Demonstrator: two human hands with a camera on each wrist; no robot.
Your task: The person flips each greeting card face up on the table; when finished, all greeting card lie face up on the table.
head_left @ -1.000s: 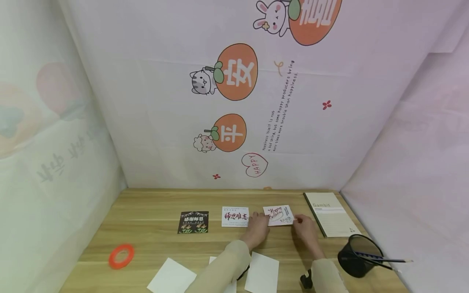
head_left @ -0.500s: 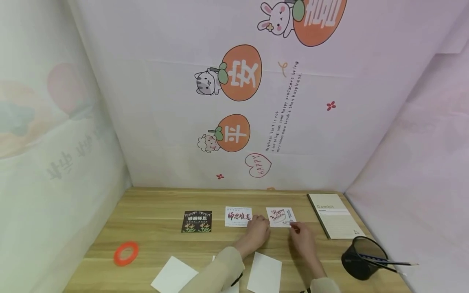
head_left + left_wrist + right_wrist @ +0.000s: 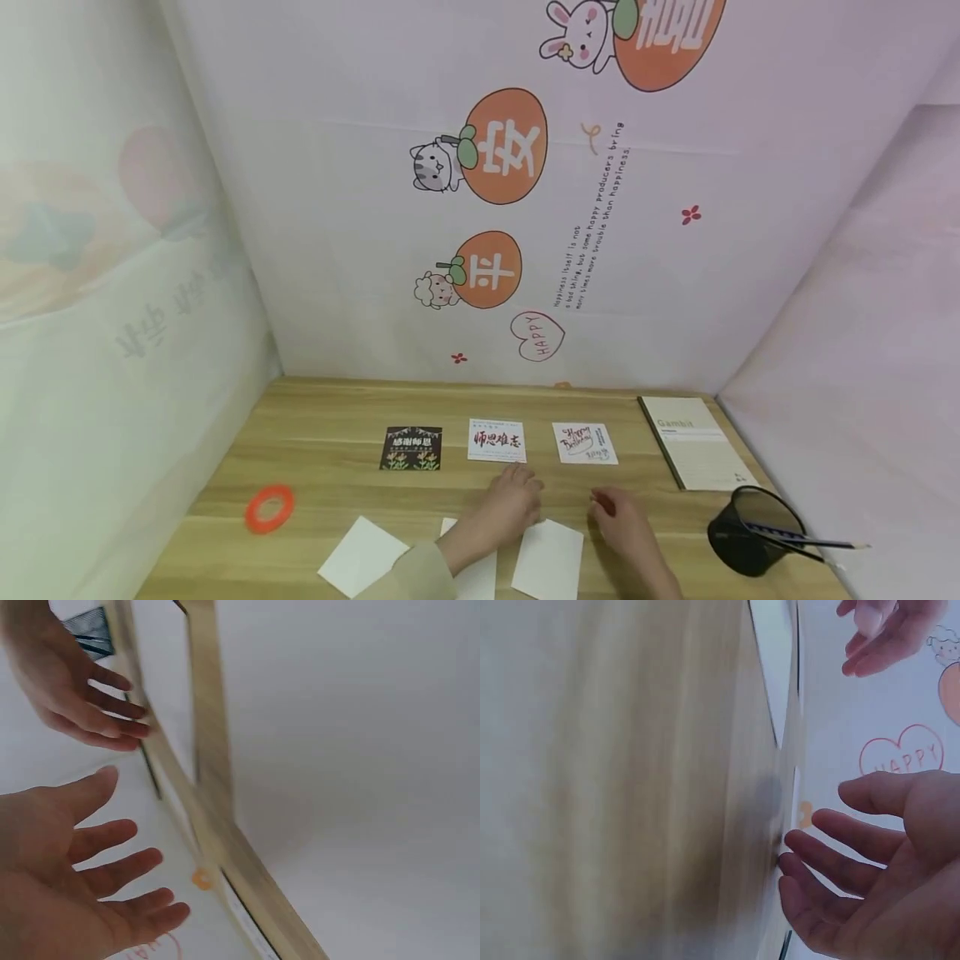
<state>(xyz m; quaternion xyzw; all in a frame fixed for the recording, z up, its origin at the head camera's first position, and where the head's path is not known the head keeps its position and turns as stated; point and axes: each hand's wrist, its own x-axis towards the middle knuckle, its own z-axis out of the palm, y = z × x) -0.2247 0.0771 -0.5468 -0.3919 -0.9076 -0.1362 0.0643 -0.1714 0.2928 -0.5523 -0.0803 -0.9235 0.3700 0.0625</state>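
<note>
My left hand (image 3: 504,502) hovers low over the table, just above the blank white cards, fingers loosely bent and holding nothing. To its right is my right hand (image 3: 624,523), also holding nothing. In the left wrist view the left hand (image 3: 82,877) has its fingers spread; the right wrist view has the right hand (image 3: 877,862) relaxed. Beyond them three printed cards lie in a row: a black card with flowers (image 3: 411,450), a white card with red characters (image 3: 497,440) and a Happy Birthday card (image 3: 585,444). Nearest me are blank white cards (image 3: 551,562), one partly covered by the left forearm.
An orange-red roll of tape (image 3: 253,512) lies at the left. On the right are a Gambit notebook (image 3: 701,446) and a black pen cup (image 3: 735,533), tipped in view, with pencils sticking out. A printed cloth wall (image 3: 360,250) rises behind the table.
Both hands have drawn back toward me from the Happy Birthday card, which now lies free of them. The view has shifted slightly, moving everything rightward in the picture.
</note>
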